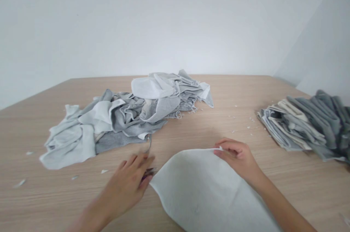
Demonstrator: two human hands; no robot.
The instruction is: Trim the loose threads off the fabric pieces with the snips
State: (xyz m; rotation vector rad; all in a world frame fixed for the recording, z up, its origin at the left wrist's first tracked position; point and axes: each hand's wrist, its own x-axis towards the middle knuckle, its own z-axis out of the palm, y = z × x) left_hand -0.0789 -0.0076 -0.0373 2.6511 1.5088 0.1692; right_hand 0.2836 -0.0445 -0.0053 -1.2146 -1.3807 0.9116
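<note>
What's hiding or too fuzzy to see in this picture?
- Head view: what the small dark object is; the left hand covers most of it.
- Head view: the near end of the pale grey cloth held by the right hand; the bottom edge cuts it off.
- Head view: the far side of the folded fabric stack; the right edge crops it, with blur there.

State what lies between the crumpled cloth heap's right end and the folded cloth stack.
Small white scraps, scattered on the wood-grain tabletop; the head view shows this.
</note>
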